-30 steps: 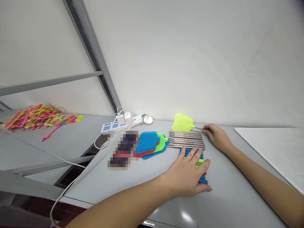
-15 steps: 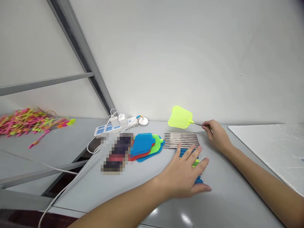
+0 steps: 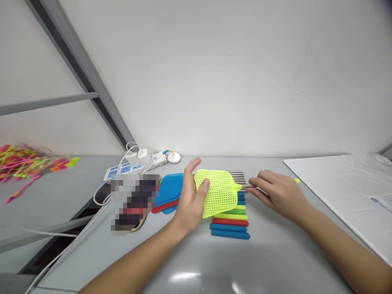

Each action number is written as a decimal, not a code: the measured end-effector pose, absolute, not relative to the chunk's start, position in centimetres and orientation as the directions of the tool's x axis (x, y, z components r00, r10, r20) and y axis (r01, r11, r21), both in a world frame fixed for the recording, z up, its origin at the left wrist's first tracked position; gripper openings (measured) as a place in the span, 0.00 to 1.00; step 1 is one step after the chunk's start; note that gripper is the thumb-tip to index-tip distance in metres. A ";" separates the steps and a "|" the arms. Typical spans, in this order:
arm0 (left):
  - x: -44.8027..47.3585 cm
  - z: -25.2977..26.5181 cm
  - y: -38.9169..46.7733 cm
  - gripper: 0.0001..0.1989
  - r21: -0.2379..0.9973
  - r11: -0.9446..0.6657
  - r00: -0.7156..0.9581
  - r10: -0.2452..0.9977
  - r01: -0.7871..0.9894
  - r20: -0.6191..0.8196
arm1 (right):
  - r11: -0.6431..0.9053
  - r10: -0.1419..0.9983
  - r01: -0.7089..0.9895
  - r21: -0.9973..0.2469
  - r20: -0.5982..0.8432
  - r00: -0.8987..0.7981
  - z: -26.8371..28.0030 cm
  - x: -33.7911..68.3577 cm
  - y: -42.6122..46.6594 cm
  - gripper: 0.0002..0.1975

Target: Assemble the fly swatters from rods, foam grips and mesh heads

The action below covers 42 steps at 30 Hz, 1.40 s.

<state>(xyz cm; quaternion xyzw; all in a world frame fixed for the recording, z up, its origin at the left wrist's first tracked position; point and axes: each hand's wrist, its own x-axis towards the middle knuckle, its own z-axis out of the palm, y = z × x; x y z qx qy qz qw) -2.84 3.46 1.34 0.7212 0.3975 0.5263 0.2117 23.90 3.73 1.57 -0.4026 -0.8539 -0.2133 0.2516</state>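
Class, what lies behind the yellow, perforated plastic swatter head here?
Thin, shiny metal rods and blue, green, yellow and red cylindrical handles show past the edges of the swatter head. Covered parts, and anything else it hides, cannot be made out.

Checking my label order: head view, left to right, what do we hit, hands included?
Pink-and-yellow heap → power strip → round white disc → left hand → yellow swatter → right hand → white sheet.

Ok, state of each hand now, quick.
Left hand: thumb over the edge of the yellow fly swatter head; whether it grips cannot be told.
Right hand: closed, holding the metal rod.
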 end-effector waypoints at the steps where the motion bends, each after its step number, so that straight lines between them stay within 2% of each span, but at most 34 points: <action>1: -2.6 1.2 3.0 0.24 0.775 -0.556 0.158 0.830 0.299 0.535 | 0.592 0.568 0.786 0.179 0.599 -0.564 1.7 23.8 3.6 0.10; 4: -2.2 1.2 1.9 0.24 0.852 -0.492 0.233 0.862 0.180 0.450 | 0.618 0.547 0.750 0.236 0.556 -0.626 1.9 23.3 3.1 0.10; 7: -2.3 1.3 1.9 0.23 0.802 -0.571 0.196 0.818 0.176 0.540 | 0.648 0.544 0.719 0.250 0.510 -0.667 2.0 22.7 2.6 0.11; 9: -2.5 1.1 2.5 0.22 0.763 -0.621 0.126 0.783 0.179 0.609 | 0.653 0.557 0.727 0.211 0.517 -0.650 2.0 22.6 2.4 0.11; 11: -2.9 1.0 3.4 0.22 0.711 -0.674 0.064 0.733 0.200 0.677 | 0.655 0.589 0.745 0.124 0.533 -0.607 2.1 22.6 2.3 0.10; 13: -3.4 1.1 4.1 0.23 0.619 -0.740 0.080 0.656 0.264 0.750 | 0.660 0.631 0.751 0.014 0.532 -0.564 2.2 22.9 2.3 0.10; 18: -4.2 1.9 4.4 0.29 0.321 -0.868 0.365 0.459 0.378 0.810 | 0.654 0.736 0.699 -0.288 0.457 -0.500 3.0 23.2 2.4 0.13; 21: -4.1 2.2 4.1 0.16 0.268 -0.841 0.359 0.459 0.470 0.813 | 0.649 0.754 0.654 -0.389 0.447 -0.481 3.2 23.1 2.3 0.14; 24: -3.8 2.0 3.9 0.03 0.322 -0.817 0.254 0.480 0.479 0.840 | 0.672 0.726 0.658 -0.339 0.477 -0.495 2.9 22.8 2.2 0.14; 26: -3.4 1.9 3.6 0.02 0.451 -0.797 0.139 0.539 0.401 0.831 | 0.694 0.685 0.672 -0.260 0.525 -0.505 2.7 22.7 2.2 0.13; 27: -3.2 2.0 3.3 0.04 0.559 -0.761 0.083 0.613 0.329 0.786 | 0.705 0.653 0.678 -0.208 0.564 -0.506 2.6 22.6 2.3 0.12; 29: -2.6 2.3 2.8 0.11 0.787 -0.604 0.032 0.795 0.131 0.605 | 0.714 0.558 0.696 -0.072 0.658 -0.505 2.4 22.7 2.6 0.09; 31: -1.9 2.7 2.2 0.18 0.919 -0.392 0.066 0.916 -0.048 0.395 | 0.683 0.443 0.726 0.081 0.743 -0.501 2.2 22.8 2.9 0.06; 34: -1.2 2.9 1.8 0.23 0.963 -0.194 0.090 0.973 -0.189 0.213 | 0.591 0.282 0.767 0.249 0.828 -0.486 2.1 23.1 3.3 0.11; 36: -1.2 2.9 2.0 0.23 0.965 -0.113 0.076 0.988 -0.235 0.134 | 0.543 0.204 0.789 0.286 0.867 -0.454 2.1 23.6 3.4 0.16; 38: -1.5 3.0 2.6 0.22 0.960 -0.090 0.035 0.994 -0.266 0.103 | 0.498 0.173 0.824 0.271 0.900 -0.400 2.3 24.5 3.5 0.18; 42: -2.4 3.2 4.0 0.23 0.946 -0.138 0.020 0.989 -0.293 0.150 | 0.478 0.167 0.864 0.161 0.949 -0.269 3.0 26.3 3.6 0.17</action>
